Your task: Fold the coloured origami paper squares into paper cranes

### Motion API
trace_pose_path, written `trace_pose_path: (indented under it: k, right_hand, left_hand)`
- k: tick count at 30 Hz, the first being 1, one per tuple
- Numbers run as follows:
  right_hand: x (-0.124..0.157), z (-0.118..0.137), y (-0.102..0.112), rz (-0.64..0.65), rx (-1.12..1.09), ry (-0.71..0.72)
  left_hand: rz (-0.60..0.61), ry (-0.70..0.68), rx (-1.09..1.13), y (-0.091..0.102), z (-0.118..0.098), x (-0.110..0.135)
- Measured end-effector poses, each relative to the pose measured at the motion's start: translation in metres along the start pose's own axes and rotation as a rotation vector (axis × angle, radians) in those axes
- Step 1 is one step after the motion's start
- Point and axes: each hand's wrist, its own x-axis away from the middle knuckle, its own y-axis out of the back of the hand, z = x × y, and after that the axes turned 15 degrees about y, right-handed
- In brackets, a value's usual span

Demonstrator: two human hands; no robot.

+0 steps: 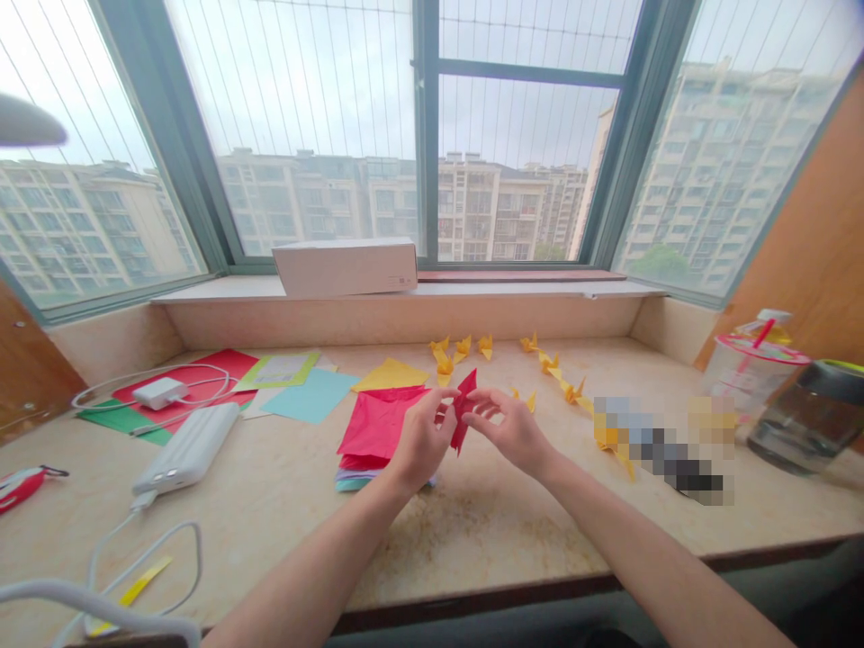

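Observation:
A piece of folded red paper (463, 407) stands upright between my two hands. My left hand (422, 441) pinches its left side, and the fingertips of my right hand (513, 430) hold its right side. Below my left hand lies a stack of loose origami paper (378, 425), with a red sheet on top and other colours at the bottom edge. Several small yellow paper cranes (463, 347) stand in a curving row beyond and to the right of my hands.
Blue (310, 394) and yellow (391, 374) paper sheets lie on the stone counter (472, 531), with red and green sheets at the left. A white power bank (186, 448) and charger (160, 392) have cables. A plastic cup (751, 376) and a glass jar (810, 419) stand right, beside a pixelated patch. A white box (346, 266) sits on the windowsill.

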Motion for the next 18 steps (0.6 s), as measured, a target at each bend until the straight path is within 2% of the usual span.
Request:
trace_pose_path:
  k: [6,10,18]
  right_hand:
    - [-0.0006,-0.0035,0.0014,0.065,0.031,-0.015]
    - [-0.0003,-0.0020,0.0017,0.057,0.019,-0.031]
    - [0.0010,-0.0031,0.0004,-0.038,0.011,-0.014]
  left_hand:
    - [0.023,-0.027,0.071,-0.0001,0.0024,-0.0004]
    - [0.024,-0.079,0.089,0.0008,0.0015,-0.0032]
    - [0.022,0.064,0.214,-0.0007,-0.0027,-0.0032]
